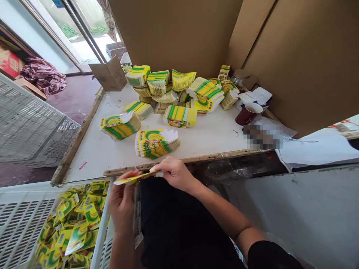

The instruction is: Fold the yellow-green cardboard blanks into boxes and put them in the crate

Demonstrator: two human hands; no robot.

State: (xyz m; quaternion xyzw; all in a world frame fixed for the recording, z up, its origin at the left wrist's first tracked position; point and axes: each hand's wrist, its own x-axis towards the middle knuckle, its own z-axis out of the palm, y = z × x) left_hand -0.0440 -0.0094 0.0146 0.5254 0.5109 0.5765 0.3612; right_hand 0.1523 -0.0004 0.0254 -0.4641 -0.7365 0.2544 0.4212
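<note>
Fingers (171, 169) hold a flat carton (137, 178) near the table's edge (204, 157).

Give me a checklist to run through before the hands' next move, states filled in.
1. Left hand on the thin yellow-and-green card piece: ok, gripping one end.
2. Right hand on the opposite end: ok, pinching.
3. Card piece free of creases: cannot tell, seen nearly edge-on.
4. White slatted plastic crate beside the left forearm: ok.
5. Maroon cup upright: ok.
6. Cup apart from the nearest yellow-and-green card stack: ok.

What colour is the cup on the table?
The cup is dark maroon outside, whitish inside; best seen in the head view.
</note>
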